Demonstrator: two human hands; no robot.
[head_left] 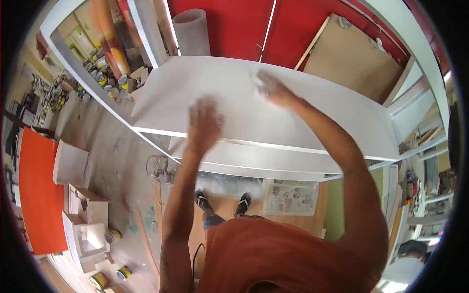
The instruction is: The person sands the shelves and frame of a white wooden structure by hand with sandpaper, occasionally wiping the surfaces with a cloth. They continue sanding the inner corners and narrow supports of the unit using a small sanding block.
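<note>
A white-painted shelf unit (234, 105) stands in front of me, its broad upper board level below both hands. My left hand (205, 124) is over the board's front left part, palm down, fingers stretched out and blurred, holding nothing visible. Farther back, near the middle of the board, my right hand (276, 92) is bent over the surface and smeared by motion. A small pale patch shows at its fingertips; I cannot tell what this piece is. Below the upper board, a lower white shelf (254, 163) juts toward me.
White upright frame parts (90, 93) rise on both sides of the boards. A beige panel (349, 56) leans against the red wall (234, 29), near a grey cylinder (193, 34). Paint cans (100, 281), an orange panel (41, 190) and tangled cable (159, 166) are on the left. Newspaper (291, 198) lies near my feet.
</note>
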